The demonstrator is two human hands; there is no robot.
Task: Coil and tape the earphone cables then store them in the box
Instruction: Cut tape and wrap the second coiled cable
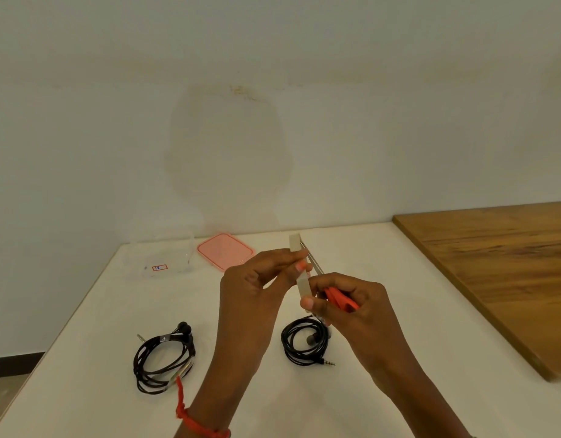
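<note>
1. The scissors (337, 297) are mostly hidden inside the right hand (351, 306); only the red handles and thin blades show.
2. The left hand (257, 279) covers the middle of the tape strip (299, 267).
3. The clear box (165, 259) is faint; its label is unreadable.
4. Both forearms leave the bottom edge.

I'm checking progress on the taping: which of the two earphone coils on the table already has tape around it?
The left coil, by the left wrist: a tape strip crosses its top. The right coil shows none.
</note>
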